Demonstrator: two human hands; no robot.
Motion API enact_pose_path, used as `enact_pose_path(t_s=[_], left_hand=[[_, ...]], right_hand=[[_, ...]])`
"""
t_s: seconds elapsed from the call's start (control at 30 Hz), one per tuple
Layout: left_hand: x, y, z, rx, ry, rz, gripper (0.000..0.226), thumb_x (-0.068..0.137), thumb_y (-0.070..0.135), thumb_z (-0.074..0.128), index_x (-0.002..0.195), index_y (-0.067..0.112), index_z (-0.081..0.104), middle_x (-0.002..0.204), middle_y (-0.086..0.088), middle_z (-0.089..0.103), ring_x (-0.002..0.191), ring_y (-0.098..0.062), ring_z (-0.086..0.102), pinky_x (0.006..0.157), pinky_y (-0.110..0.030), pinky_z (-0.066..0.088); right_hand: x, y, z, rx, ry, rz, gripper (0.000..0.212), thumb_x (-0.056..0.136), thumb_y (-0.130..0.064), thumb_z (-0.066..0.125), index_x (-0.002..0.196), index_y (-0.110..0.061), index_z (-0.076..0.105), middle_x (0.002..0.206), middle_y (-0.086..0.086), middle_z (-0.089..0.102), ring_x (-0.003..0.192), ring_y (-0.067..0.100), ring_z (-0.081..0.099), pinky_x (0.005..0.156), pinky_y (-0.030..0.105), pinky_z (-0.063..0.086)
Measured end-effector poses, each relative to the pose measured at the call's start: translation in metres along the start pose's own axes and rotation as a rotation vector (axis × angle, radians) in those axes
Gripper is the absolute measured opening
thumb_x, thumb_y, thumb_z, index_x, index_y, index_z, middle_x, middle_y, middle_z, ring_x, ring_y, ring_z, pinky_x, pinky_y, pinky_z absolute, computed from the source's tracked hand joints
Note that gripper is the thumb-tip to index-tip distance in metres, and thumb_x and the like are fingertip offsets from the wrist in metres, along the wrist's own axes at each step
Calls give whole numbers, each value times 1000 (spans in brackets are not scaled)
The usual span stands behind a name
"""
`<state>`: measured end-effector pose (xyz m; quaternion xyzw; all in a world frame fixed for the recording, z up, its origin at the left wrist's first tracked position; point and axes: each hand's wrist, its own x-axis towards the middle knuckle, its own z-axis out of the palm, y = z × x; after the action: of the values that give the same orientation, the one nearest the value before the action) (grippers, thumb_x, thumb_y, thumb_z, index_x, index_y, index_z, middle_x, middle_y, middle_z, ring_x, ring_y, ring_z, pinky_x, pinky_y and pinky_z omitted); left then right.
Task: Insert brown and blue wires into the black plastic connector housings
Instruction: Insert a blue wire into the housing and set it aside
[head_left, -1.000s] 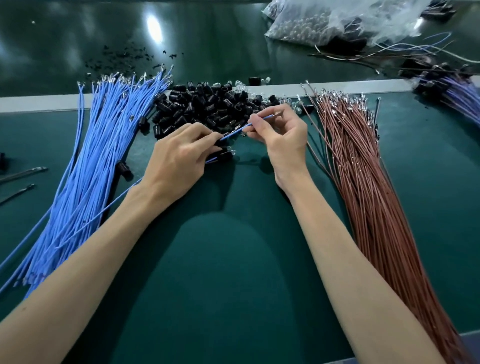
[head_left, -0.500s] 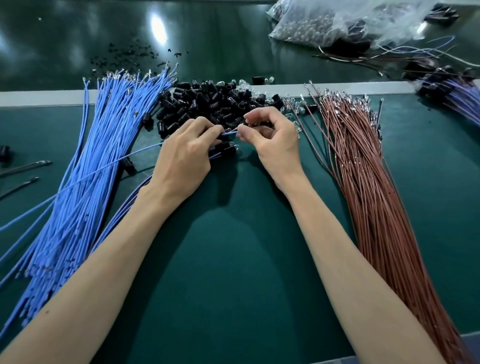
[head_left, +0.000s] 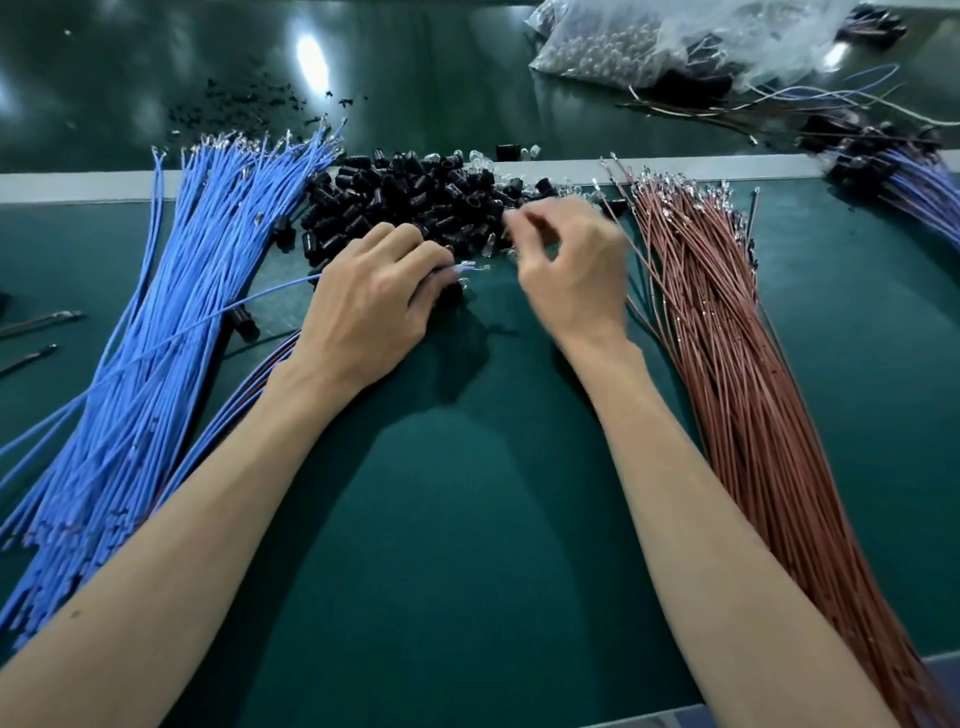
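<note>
1. a person's left hand (head_left: 371, 306) rests knuckles-up on the green table (head_left: 467, 519), its grip closed around a single blue wire (head_left: 208, 319) whose bare metal tip pokes out past the fingers toward the right; the fingertips themselves are tucked under and out of sight.
2. the right hand (head_left: 571, 270) is raised just beside the left and blurred by motion; its thumb and forefinger are drawn close together over the pile, but whether they pinch anything cannot be told.
3. the black connector housings (head_left: 415, 202) lie heaped at the far edge of the table, directly beyond both hands, with small clear parts mixed in at the right side that are too small to identify.
4. the bundle of blue wires (head_left: 171, 322) fans out on the left, its near end cut off by the frame and partly covered by the left forearm.
5. the bundle of brown wires (head_left: 727, 338) runs along the right, passing behind the right forearm and out of the bottom corner.
6. a clear plastic bag (head_left: 649, 47) sits at the top right, its contents hazy; more wired pieces (head_left: 904, 176) at the right edge are cropped.
</note>
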<state>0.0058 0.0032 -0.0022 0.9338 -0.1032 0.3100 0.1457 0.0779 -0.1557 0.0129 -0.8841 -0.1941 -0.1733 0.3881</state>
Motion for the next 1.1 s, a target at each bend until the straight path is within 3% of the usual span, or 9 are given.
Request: enact_pose_path(t_s=[0.1,0.3,0.47,0.57,0.63,0.73,0.87,1.0,1.1], left_hand=[[-1,1,0,-34,-11,4,26,100,23,49,99,4,66,85,-10,63,78,-30,57,71,-43,50],[-1,-1,-1,-137,26,-20,22,97,21,54,96,4,67,92,-9,62,83,-24,57,73,-33,49],[-1,-1,-1,-142,24,-13,22,96,22,56,93,4,67,85,-7,64,77,-26,57,68,-39,49],[0,-1,-3,-203,18,-25,22,94,21,58,95,2,69,87,-6,70,75,-27,60,67,-36,51],[0,-1,-3,-249,-21,-54,23,92,23,60,99,3,69,88,-6,70,77,-20,59,69,-31,48],[0,-1,-2,-289,-87,-119,27,91,28,57,99,5,68,83,-3,68,74,-14,54,67,-31,45],[1,-3,-3,-372,-124,-158,37,90,34,44,88,3,64,71,9,52,62,-13,46,61,-38,46],[2,-3,-3,-383,-131,-175,36,91,37,46,88,6,65,69,12,51,61,-6,43,62,-35,45],[2,-4,-4,-396,-111,-210,25,93,30,56,97,8,67,66,9,56,60,-12,53,64,-35,49]], right_hand=[[4,13,-10,-394,-23,157,21,91,-27,61,106,-14,68,112,7,62,103,23,56,73,24,35],[7,19,-12,-346,-171,204,13,90,-22,62,99,-12,65,103,7,61,88,22,55,72,26,37],[2,3,-1,162,-16,153,9,85,-16,66,83,-16,57,72,-6,58,66,11,54,64,17,43],[-5,-11,4,593,-140,153,20,87,-7,64,94,-26,65,76,-7,64,69,12,63,68,22,52],[-8,-12,6,729,-240,129,23,88,-2,63,99,-20,71,83,-4,68,73,9,64,71,21,52],[-9,-10,8,778,-295,109,11,87,-7,65,93,-5,73,88,5,69,82,12,65,76,27,53],[-9,-5,5,784,-345,63,9,81,-12,72,89,-15,73,88,4,67,83,12,64,77,27,51],[-9,-3,5,758,-344,41,7,80,-10,74,86,-12,75,89,6,68,85,13,64,77,25,52],[-8,-3,7,666,-309,69,5,81,-8,74,82,-13,74,81,5,69,74,14,65,72,28,53]])
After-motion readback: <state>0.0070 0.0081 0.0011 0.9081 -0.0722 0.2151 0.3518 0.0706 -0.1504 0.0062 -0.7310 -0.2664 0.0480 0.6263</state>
